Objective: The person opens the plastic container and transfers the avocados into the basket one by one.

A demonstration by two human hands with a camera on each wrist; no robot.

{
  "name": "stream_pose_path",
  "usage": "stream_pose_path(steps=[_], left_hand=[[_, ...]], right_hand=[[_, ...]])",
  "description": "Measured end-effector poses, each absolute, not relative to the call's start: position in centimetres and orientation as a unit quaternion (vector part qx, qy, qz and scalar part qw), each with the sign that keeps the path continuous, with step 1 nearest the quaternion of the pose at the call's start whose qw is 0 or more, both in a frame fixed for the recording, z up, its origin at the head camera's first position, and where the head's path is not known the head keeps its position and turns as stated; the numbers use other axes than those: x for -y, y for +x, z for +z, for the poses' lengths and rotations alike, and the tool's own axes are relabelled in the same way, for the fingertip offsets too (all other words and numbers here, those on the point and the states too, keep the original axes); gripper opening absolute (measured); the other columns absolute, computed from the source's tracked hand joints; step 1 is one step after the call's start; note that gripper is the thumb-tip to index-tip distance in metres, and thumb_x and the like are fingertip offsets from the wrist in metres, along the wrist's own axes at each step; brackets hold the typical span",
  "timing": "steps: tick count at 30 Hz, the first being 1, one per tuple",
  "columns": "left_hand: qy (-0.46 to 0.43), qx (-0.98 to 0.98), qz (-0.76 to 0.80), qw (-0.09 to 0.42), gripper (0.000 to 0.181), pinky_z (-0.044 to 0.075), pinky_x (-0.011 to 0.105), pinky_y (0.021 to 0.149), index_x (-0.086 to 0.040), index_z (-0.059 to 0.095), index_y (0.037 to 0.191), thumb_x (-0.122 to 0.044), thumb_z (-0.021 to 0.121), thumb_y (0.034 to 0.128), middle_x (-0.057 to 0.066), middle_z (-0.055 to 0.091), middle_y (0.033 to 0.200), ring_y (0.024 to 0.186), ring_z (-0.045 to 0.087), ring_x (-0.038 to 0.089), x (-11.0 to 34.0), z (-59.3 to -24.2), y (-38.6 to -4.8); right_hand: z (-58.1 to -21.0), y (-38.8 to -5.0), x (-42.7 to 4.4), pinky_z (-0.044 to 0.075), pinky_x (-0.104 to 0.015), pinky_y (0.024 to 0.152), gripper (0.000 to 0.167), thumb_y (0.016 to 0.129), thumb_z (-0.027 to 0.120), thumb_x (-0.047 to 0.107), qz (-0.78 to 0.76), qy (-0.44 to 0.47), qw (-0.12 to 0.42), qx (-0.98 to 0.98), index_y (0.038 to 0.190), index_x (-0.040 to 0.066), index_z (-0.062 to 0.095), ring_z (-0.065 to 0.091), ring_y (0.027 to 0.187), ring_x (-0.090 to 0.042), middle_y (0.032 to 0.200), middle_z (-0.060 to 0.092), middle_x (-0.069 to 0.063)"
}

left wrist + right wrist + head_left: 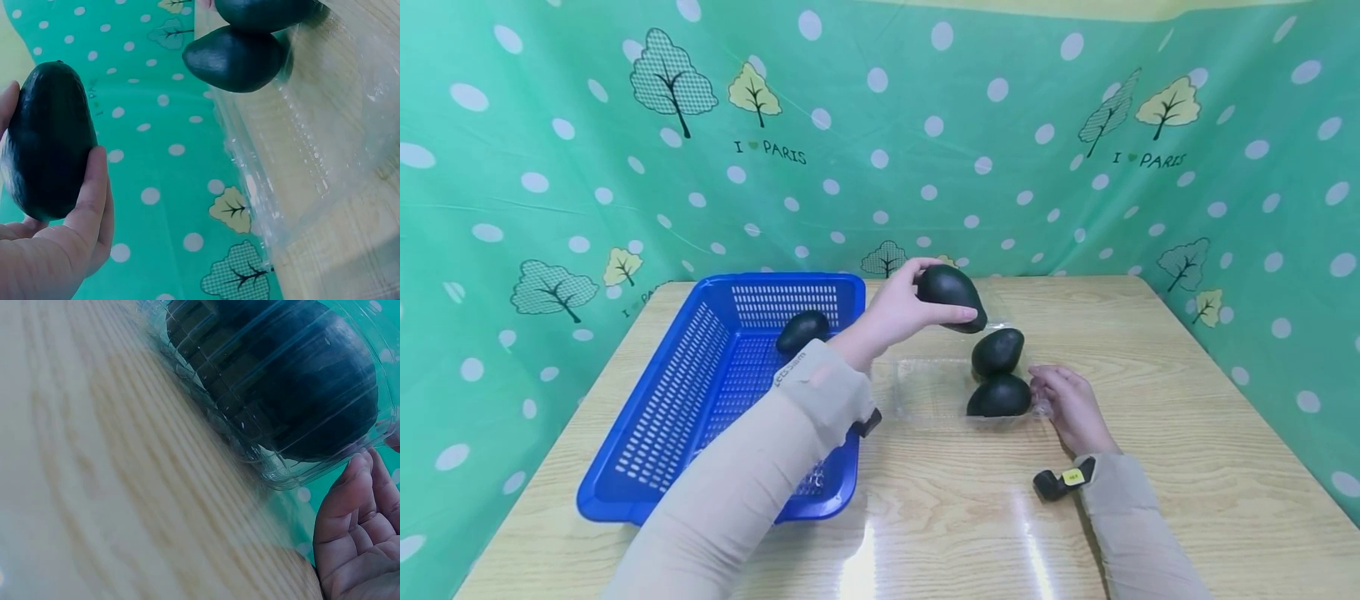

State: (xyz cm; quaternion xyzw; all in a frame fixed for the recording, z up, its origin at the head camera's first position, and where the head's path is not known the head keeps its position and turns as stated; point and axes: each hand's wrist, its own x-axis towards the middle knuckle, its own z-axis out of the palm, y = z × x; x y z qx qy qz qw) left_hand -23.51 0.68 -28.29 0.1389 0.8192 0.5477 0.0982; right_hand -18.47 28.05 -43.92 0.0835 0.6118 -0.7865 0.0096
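Observation:
My left hand (904, 304) holds a dark avocado (951, 293) in the air above the back of a clear plastic container (931, 390). Fingers and thumb curl round that avocado (49, 140) in the left wrist view. Two more avocados, one (997, 352) behind the other (1000, 396), lie in the container's right part. At the container's right end, my right hand (1070, 406) pinches the clear edge. The right wrist view has its fingertips (357, 464) at the plastic rim beside an avocado (281, 381).
A blue perforated basket (655, 400) stands on the left of the wooden table (955, 517), with one avocado (802, 331) inside. My left forearm crosses over the basket. A green dotted curtain (880, 133) hangs behind the table.

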Motion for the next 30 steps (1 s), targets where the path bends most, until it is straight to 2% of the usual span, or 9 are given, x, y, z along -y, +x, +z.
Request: stream_pose_path(steps=[14,30], left_hand=[[0.133,-0.810,0.565,0.089,0.084,0.050,0.043,0.096,-0.023,0.043,0.142,-0.043,0.086,0.0734,0.005,0.053,0.136,0.119,0.055,0.022,1.5,-27.0,-22.8],[0.115,-0.788,0.601,0.071,0.081,0.049,0.044,0.097,-0.019,0.043,0.140,-0.035,0.086,0.0742,0.007,0.052,0.131,0.117,0.055,0.025,3.9,-26.9,-22.9]], right_hand=[[-43.9,-18.4,-28.0,0.042,-0.015,0.049,0.021,0.098,0.061,0.013,-0.784,0.088,0.005,-0.614,0.078,0.013,0.066,0.053,0.058,-0.004,0.069,0.061,0.008],[-43.8,-18.4,-28.0,0.045,-0.016,0.051,0.022,0.098,0.061,0.013,-0.780,0.095,0.006,-0.618,0.077,0.014,0.066,0.055,0.060,-0.005,0.069,0.061,0.008]])
